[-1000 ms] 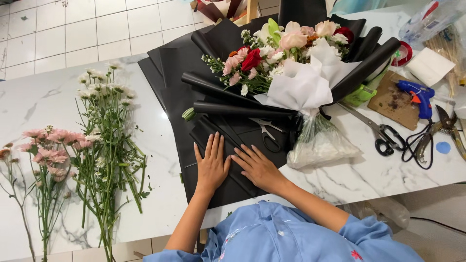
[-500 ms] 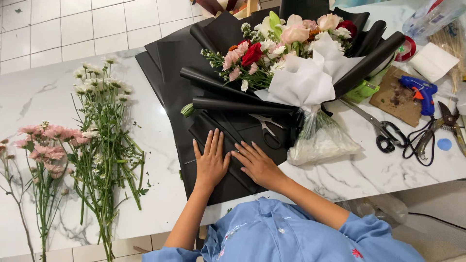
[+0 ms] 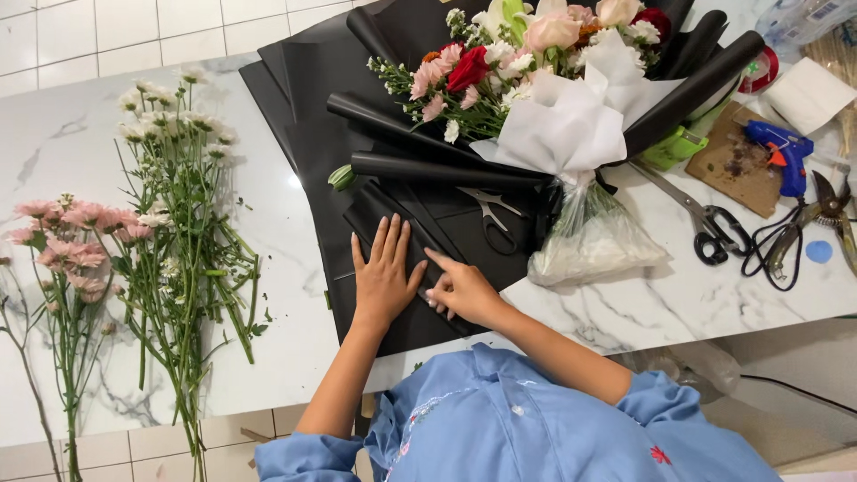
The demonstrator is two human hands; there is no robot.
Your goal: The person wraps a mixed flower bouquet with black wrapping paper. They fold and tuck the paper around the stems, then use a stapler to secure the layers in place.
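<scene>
- The left hand (image 3: 384,281) lies flat, fingers spread, pressing the folded matte black wrapping sheet (image 3: 393,317) at the near edge of the white marbled tabletop (image 3: 80,161); if it lifts, the fold would likely spring open.
- The right hand (image 3: 460,290) presses its fingertips together along the crease; uneven pressure could skew it.
- The small steel scissors (image 3: 489,214) just beyond, and the wrapped bouquet (image 3: 553,107), could be nudged.

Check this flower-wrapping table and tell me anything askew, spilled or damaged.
Nothing looks spilled or damaged. The left hand lies flat on the black wrapping paper, and the right hand presses it beside that. One oddity: small scissors lie on the paper, partly under the bouquet. The brown board by the glue gun is stained.
</scene>
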